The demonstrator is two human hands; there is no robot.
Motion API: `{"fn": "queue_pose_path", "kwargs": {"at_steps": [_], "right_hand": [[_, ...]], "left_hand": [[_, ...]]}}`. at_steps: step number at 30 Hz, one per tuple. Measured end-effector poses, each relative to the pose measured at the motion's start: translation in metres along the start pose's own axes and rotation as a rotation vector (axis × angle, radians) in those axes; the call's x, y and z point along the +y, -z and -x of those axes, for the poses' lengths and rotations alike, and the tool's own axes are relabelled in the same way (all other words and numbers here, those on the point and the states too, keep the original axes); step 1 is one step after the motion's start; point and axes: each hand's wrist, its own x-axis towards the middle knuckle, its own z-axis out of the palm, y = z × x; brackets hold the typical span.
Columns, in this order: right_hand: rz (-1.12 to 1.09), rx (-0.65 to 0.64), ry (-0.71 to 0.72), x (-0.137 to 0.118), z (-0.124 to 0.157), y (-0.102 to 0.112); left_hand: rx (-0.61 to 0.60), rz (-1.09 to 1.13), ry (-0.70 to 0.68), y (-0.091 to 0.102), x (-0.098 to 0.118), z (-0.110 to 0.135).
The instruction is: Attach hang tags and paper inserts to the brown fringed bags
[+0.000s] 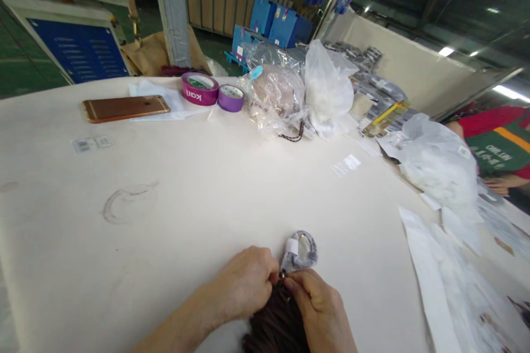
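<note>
- Head view: left hand [244, 282] and right hand [318, 304] both pinch a dark braided cord bundle [276, 324] at the table's [199, 193] near edge.
- Small clear bag [301, 250] just beyond the fingertips.
- Cord looks soft, light, floppy; best held at its end clasp.

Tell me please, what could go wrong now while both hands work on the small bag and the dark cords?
1. The left hand and right hand pinch a tiny spot where the small plastic bag meets the dark cord bundle; a slip could tear the thin bag.
2. The cord bundle hangs partly over the table edge and might slide off.
3. Loose plastic sheets beside the right hand could be swept away.
</note>
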Motion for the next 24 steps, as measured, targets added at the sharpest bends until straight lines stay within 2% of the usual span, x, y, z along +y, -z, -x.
{"fn": "queue_pose_path", "kwargs": {"at_steps": [3,6,10,15,24], "right_hand": [[-0.002,0.002,-0.004,-0.002,0.001,0.001],[0.0,0.011,-0.025,-0.004,0.001,0.001],[-0.013,0.006,-0.018,-0.004,0.002,0.001],[-0.023,-0.004,-0.018,-0.002,0.001,0.001],[-0.006,0.022,0.026,-0.003,0.002,0.001]], "left_hand": [[-0.023,0.002,0.033,0.006,0.0,0.002],[0.042,0.037,0.075,0.009,0.001,0.0],[0.029,0.046,0.059,0.005,0.003,-0.003],[0.007,-0.019,0.114,0.0,0.009,-0.004],[0.027,-0.066,0.102,-0.004,0.008,-0.007]]}}
